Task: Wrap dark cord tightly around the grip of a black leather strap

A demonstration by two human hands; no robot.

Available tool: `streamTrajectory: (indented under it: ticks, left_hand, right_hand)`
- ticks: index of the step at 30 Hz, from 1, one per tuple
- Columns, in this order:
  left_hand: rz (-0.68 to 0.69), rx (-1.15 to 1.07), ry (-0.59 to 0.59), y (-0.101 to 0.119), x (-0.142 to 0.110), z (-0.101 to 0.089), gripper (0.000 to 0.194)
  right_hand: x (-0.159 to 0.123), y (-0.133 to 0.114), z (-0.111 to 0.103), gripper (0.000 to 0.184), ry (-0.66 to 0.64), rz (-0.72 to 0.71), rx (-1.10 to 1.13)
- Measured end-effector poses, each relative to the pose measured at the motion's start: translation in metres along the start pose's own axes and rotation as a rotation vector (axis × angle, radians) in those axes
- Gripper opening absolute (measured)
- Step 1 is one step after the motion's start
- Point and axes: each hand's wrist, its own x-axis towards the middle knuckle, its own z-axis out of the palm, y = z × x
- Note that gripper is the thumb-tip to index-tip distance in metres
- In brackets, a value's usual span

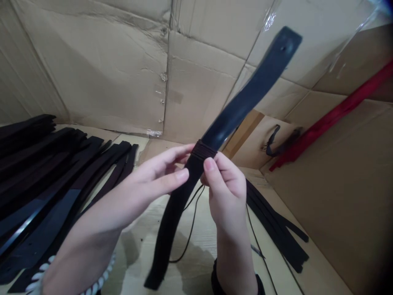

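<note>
A long, slightly wavy black strap [245, 100] is held up on a slant in front of me. Its upper part is smooth and shiny with a small hole near the end, while the lower part looks matt. Around its middle runs a tight band of dark cord [204, 150], wound several times; a loose tail of thin cord [194, 221] hangs below. My left hand [159, 174] grips the strap from the left, thumb on the front just under the winding. With thumb and fingers closed, my right hand [225, 186] pinches the right edge of the strap at the wound cord.
A large pile of black straps [61, 164] lies on the left. More black strips [276, 223] rest on the right. Cardboard walls [123, 65] enclose the work surface [196, 268]. A red strip [334, 114] and a black loop [272, 141] are on the right wall.
</note>
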Motion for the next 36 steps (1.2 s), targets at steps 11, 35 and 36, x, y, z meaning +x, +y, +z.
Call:
streamTrajectory:
  ticks: [11,35,36]
  left_hand:
    - [-0.171,-0.361,-0.217,-0.022,0.014,0.009,0.044]
    - [0.108,0.793,0.269,-0.009,0.005,0.025,0.028]
    - [0.128,0.864,0.293,-0.008,0.004,0.026,0.028]
  right_hand:
    - [0.010,0.006,-0.008,0.032,0.091,-0.062,-0.091]
    - [0.012,0.009,-0.014,0.010,-0.044,0.126,0.277]
    - [0.012,0.009,-0.015,0.010,-0.037,0.123,0.283]
